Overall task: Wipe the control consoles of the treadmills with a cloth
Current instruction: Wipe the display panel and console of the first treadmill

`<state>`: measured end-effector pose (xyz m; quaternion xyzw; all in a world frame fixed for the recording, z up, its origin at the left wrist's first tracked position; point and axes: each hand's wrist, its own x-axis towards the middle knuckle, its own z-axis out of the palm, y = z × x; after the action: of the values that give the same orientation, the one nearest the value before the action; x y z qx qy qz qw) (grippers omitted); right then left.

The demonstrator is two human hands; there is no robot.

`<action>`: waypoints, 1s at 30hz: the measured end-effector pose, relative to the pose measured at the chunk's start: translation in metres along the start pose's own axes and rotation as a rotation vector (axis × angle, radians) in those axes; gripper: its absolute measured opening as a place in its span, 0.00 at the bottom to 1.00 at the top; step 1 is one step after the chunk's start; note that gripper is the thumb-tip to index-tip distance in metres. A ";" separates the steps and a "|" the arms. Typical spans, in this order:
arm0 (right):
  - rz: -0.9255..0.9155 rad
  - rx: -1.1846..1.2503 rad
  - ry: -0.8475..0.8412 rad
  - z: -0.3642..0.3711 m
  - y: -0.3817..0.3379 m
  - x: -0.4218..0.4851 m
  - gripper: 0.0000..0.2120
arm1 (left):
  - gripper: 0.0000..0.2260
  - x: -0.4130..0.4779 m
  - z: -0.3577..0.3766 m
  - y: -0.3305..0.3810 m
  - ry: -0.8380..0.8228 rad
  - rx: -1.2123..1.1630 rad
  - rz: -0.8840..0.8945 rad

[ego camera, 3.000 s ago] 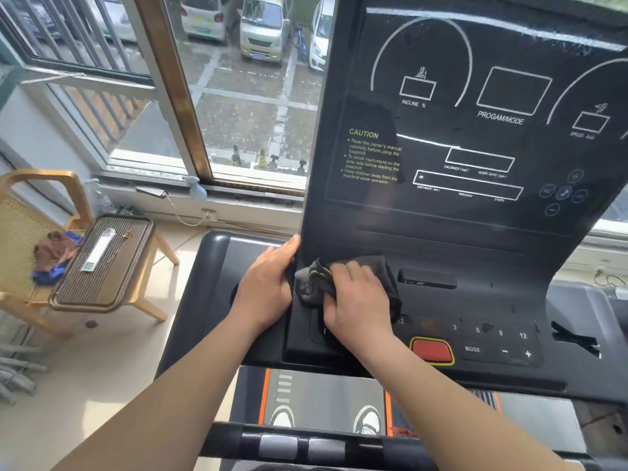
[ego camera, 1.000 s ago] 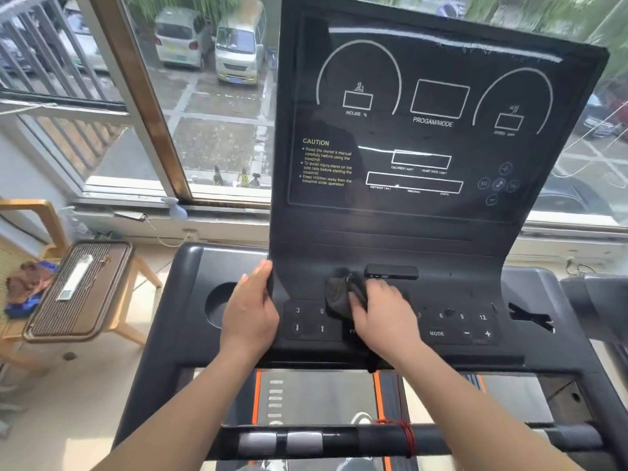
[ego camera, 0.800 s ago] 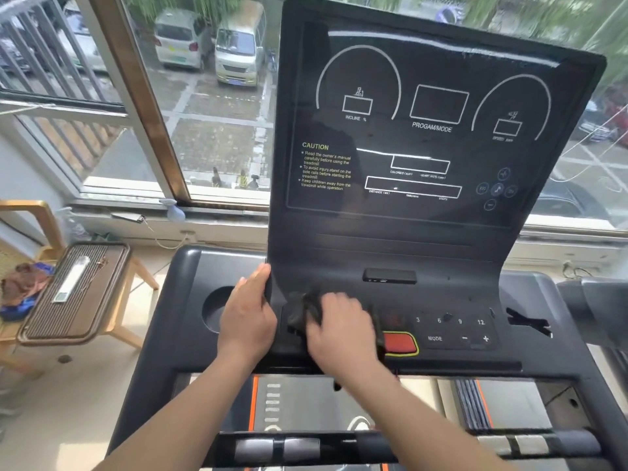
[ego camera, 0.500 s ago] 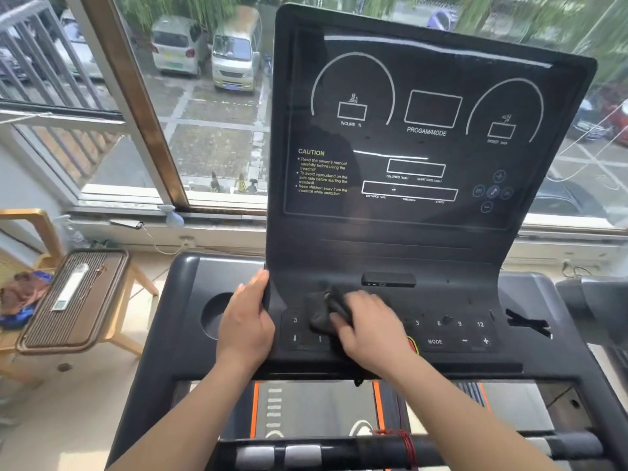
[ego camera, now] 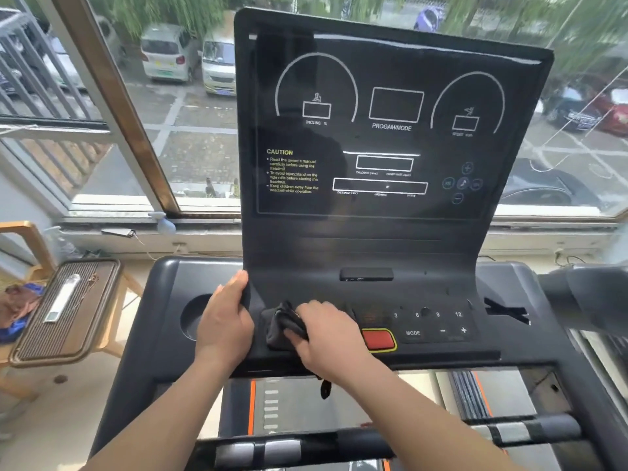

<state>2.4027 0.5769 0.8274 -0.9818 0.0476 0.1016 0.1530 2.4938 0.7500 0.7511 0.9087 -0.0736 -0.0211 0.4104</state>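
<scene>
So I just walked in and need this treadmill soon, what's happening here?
A person is wiping the treadmill console. The right hand presses a dark cloth onto the left part of the button panel, beside the red button. The left hand grips the console's left edge.

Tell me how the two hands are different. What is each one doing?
The right hand presses a dark cloth onto the button panel, while the left hand holds no cloth. The left hand grips the left edge of the console, fingers curled round it; the right hand lies on top of the panel, just left of the red button. Both are bare and touch the same treadmill console.
</scene>
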 end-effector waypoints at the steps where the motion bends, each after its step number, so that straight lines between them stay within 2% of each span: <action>1: 0.008 -0.007 0.003 -0.004 0.012 -0.003 0.14 | 0.26 0.000 0.001 0.000 0.009 0.000 0.002; 5: 0.103 0.018 0.020 -0.019 0.076 -0.019 0.13 | 0.26 -0.002 0.005 0.014 0.043 0.037 -0.065; 7: 0.156 0.007 0.049 -0.026 0.114 -0.026 0.14 | 0.22 -0.005 0.011 0.035 0.072 0.102 -0.102; 10: 0.231 0.019 0.064 -0.037 0.163 -0.037 0.14 | 0.18 -0.021 0.034 0.080 0.150 0.207 0.033; 13: 0.259 0.065 0.114 -0.039 0.179 -0.046 0.13 | 0.16 -0.047 0.067 0.133 0.119 0.135 0.231; 15: 0.262 0.053 0.156 -0.028 0.174 -0.058 0.12 | 0.14 -0.064 0.086 0.164 0.095 0.057 0.289; 18: 0.147 -0.024 0.241 -0.014 0.172 -0.085 0.09 | 0.13 -0.084 0.102 0.185 0.093 -0.012 0.302; 21: -0.005 -0.003 0.157 -0.017 0.202 -0.095 0.10 | 0.12 -0.103 0.111 0.176 0.077 0.076 0.360; 23: -0.038 0.005 0.153 -0.025 0.232 -0.089 0.11 | 0.13 -0.116 0.117 0.166 0.067 0.157 0.404; 27: 0.152 0.079 0.242 -0.045 0.280 -0.063 0.13 | 0.11 -0.136 0.132 0.165 0.080 0.155 0.434; 30: 0.252 0.064 0.288 -0.052 0.279 -0.052 0.14 | 0.12 -0.135 0.140 0.180 0.080 0.125 0.467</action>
<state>2.3272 0.2995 0.8054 -0.9670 0.1951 -0.0234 0.1619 2.3259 0.5485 0.7903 0.8908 -0.2667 0.1151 0.3495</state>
